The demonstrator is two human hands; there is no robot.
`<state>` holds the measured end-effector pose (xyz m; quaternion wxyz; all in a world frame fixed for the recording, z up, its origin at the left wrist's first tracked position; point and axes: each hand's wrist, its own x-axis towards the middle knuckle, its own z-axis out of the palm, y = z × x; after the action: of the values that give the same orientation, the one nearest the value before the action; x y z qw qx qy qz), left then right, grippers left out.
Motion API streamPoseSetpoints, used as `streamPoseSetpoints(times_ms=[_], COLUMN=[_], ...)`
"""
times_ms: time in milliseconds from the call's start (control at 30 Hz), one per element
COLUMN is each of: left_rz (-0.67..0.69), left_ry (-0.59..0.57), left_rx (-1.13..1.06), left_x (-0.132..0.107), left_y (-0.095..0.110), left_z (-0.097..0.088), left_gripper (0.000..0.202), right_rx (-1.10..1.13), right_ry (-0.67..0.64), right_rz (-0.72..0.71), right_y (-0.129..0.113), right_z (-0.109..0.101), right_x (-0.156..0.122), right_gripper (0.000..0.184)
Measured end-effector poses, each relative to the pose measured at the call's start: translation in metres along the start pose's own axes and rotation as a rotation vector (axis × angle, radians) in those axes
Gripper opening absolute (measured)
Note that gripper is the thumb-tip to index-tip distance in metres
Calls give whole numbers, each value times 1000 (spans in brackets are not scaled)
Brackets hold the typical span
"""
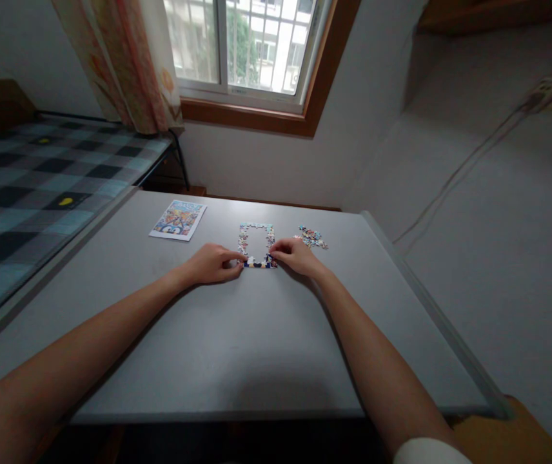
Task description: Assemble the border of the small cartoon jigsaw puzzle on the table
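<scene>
A jigsaw border frame [256, 243], a hollow rectangle of coloured pieces, lies on the grey table [237, 335]. My left hand [213, 264] rests at its near left corner with fingers curled and pinched against the edge. My right hand [295, 254] is pinched at the near right corner, fingertips touching the pieces. Whether either hand holds a loose piece is too small to see. A small heap of loose puzzle pieces [311, 237] lies just right of the frame, beyond my right hand.
A colourful reference picture card [178, 220] lies at the table's far left. A bed with a checked cover [29, 187] runs along the left side. A window [244, 45] and curtain [126, 64] are behind. A wall [498, 225] stands close on the right.
</scene>
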<state>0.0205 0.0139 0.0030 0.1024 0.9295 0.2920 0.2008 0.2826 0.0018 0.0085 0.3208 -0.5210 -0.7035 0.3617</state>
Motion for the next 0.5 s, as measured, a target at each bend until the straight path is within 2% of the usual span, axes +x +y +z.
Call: streamPoseSetpoints(times_ms=[267,500], left_rz=[-8,-11], left_ry=[-1,-15], left_rx=[-12,2], left_x=[-1,0], left_y=[2,0], left_z=[-1,0], left_gripper=[31,33], right_rx=[3,-183], right_ry=[32,-52], right_rz=[-11,-106], right_y=[1,-4], right_z=[-8,-9], right_x=[-1,-5], right_gripper=[12,18])
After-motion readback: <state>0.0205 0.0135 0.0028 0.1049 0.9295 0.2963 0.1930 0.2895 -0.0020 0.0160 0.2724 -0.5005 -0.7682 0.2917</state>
